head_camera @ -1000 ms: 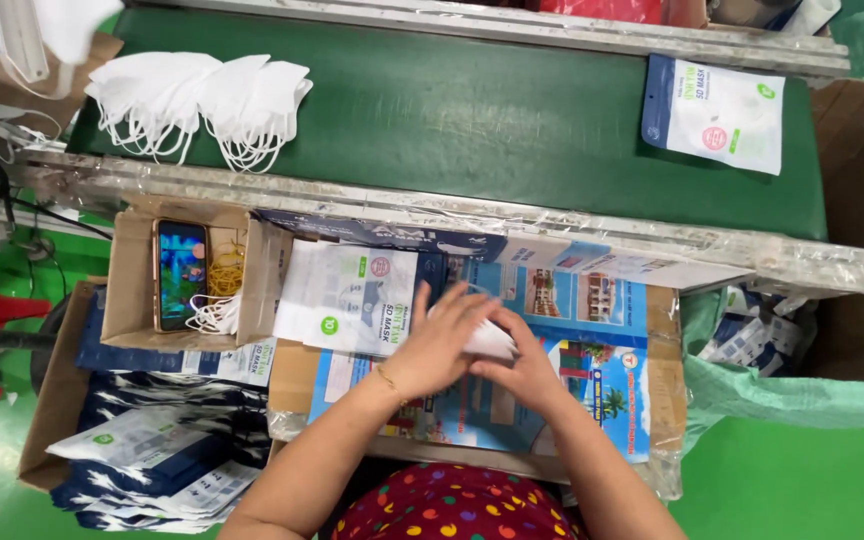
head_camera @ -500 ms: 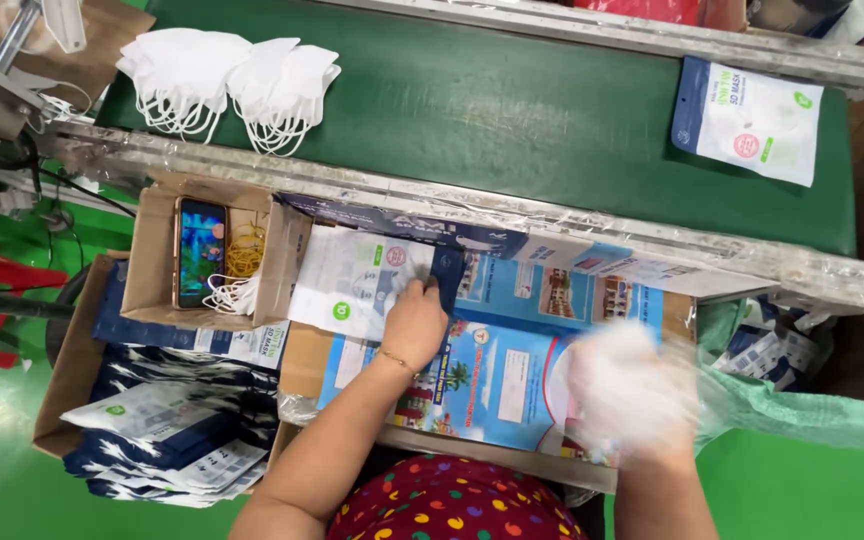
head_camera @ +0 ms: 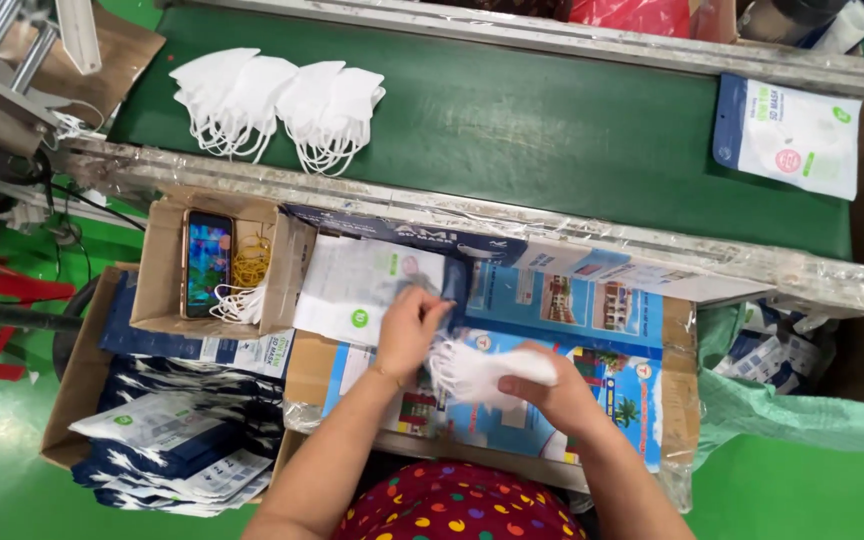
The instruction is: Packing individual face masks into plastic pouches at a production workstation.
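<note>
Masks met pouch at the cardboard worktop's middle.
The right hand clamped a soft, light stack of white masks by its folded edge, loops dangling; the left hand pinched the mouth of a limp, slick pouch near the worktop's left edge.

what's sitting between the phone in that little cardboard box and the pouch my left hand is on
Yellow rubber bands, white ear loops and the box wall, in the head view.

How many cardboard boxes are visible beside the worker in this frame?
2: a small open box holding a phone and rubber bands, and a larger box below it, stacked with pouches. Others may be hidden off-frame.
</note>
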